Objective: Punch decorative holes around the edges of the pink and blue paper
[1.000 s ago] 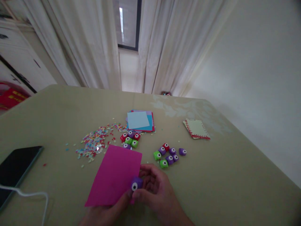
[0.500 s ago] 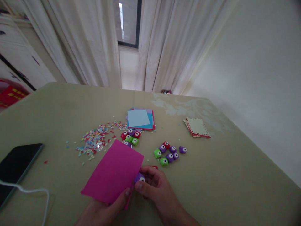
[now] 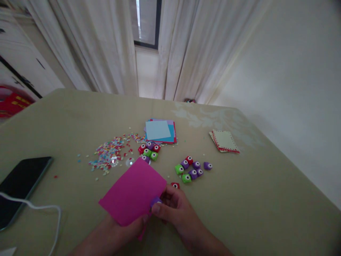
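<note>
My left hand [image 3: 133,225] pinches the near edge of a magenta paper sheet [image 3: 133,192] and holds it tilted just above the table. My right hand [image 3: 170,208] is closed round a small purple paper punch [image 3: 155,201] pressed against the sheet's right edge; the paper mostly covers the punch. A red punch [image 3: 175,185] lies on the table right beside my right fingers.
A cluster of green, purple and red punches [image 3: 190,169] lies ahead on the right, another cluster [image 3: 148,151] by a stack of coloured papers [image 3: 160,131]. Confetti [image 3: 110,156] is scattered to the left. A phone [image 3: 20,186] with a white cable lies far left, cream cards [image 3: 224,141] far right.
The magenta sheet has tilted and lifted, sliding over the purple punch so the punch's star face no longer shows. A red punch has come into sight beside my right hand.
</note>
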`<state>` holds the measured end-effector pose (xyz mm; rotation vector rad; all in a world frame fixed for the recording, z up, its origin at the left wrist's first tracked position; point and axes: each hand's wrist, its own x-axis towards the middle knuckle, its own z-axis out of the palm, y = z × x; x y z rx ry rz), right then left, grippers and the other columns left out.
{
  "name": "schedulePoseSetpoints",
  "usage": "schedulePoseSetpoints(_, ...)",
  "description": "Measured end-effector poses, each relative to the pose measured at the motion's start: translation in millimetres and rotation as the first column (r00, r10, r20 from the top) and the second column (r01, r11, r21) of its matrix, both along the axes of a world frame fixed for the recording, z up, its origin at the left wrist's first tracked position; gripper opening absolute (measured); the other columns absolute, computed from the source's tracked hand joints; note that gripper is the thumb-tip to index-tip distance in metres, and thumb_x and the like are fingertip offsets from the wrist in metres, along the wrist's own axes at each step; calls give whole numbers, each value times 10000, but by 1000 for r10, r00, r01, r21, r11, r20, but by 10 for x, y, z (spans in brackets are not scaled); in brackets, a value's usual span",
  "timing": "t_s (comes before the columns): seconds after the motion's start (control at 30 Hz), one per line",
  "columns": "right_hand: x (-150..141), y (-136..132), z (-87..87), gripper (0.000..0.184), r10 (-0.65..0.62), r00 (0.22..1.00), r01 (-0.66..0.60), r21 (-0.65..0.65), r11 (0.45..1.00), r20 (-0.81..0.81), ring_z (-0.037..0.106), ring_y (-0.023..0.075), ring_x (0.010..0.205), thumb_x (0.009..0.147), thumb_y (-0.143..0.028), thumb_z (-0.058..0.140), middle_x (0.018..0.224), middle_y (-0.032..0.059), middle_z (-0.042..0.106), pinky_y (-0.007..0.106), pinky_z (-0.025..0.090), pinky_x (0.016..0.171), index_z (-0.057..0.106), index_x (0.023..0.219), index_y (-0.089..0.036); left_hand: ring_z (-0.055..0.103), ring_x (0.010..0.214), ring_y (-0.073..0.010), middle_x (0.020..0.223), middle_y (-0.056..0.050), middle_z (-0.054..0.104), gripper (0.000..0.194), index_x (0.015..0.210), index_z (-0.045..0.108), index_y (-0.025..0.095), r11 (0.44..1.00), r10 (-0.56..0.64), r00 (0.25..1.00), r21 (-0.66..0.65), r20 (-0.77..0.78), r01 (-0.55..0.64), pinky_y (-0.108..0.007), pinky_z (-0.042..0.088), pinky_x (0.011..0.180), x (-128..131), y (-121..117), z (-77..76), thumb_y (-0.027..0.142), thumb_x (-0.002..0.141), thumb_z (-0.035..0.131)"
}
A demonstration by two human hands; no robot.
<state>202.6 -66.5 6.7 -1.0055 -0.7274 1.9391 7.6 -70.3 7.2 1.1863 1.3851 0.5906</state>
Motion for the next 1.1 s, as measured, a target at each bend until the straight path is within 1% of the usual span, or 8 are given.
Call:
schedulePoseSetpoints(0.13,-3,-15,24,500,-19,999,19,5,1000,-29,700,191,890,717,-429,961,1029,66,785,297,524,848,775,1111,-185,729,754,-271,709,-24,780,398,820,772,227,997,-27,1000,-72,2,27,-330,592,709,-64,-15,-77,623,796,737)
schedulePoseSetpoints(0.23,-8,-12,24,500,-69,997,69,9,998,-40,693,209,966,746,-422,945,1101,74,774,318,514,890,766,1153,-194,733,775,-264,830,-45,821,472,937,786,214,996,33,995,-89,99,-24,-322,594,693,-63,-7,-188,648,752,800)
schedulePoseSetpoints(0.33,2,1,24,514,-122,993,122,21,992,-2,663,185,922,765,-453,928,1091,73,765,266,492,786,757,1173,-190,740,765,-250,854,-55,825,520,966,772,199,988,151,962,-81,228,-135,-309,596,679,2,29,-205,650,719,848)
schedulePoseSetpoints(0.43,20,9,13,514,-133,990,132,22,991,43,606,136,791,762,-468,928,1022,50,747,218,440,656,755,1156,-187,700,650,-212,701,-43,776,543,820,759,178,980,199,939,-56,280,-191,-279,563,607,76,89,-107,702,699,840)
schedulePoseSetpoints(0.6,13,-5,-38,513,-124,991,124,11,992,41,554,105,649,725,-481,943,907,33,718,218,441,582,752,1074,-158,629,542,-167,552,-20,688,560,655,724,177,985,165,962,18,216,-173,-240,500,543,80,164,13,727,676,825)
schedulePoseSetpoints(0.73,-2,-21,-54,515,-125,989,125,1,992,77,582,118,667,697,-513,948,887,42,727,225,456,595,770,1019,-152,612,534,-159,555,-5,671,458,698,733,178,989,128,975,50,182,-139,-225,471,512,26,159,-21,627,727,822)
schedulePoseSetpoints(0.93,-2,-23,-60,485,-126,979,132,-26,991,163,531,109,612,644,-545,963,769,36,712,232,426,577,789,837,-136,605,564,-162,591,2,665,361,732,738,179,990,76,979,104,187,-96,-224,478,525,12,122,-73,531,786,793)
schedulePoseSetpoints(1.1,-7,-17,-40,475,-122,984,126,-24,992,132,567,124,674,643,-513,973,815,36,740,226,418,602,799,900,-153,576,540,-153,565,7,642,361,673,710,188,985,71,988,148,135,-91,-213,436,502,10,78,-155,510,831,750)
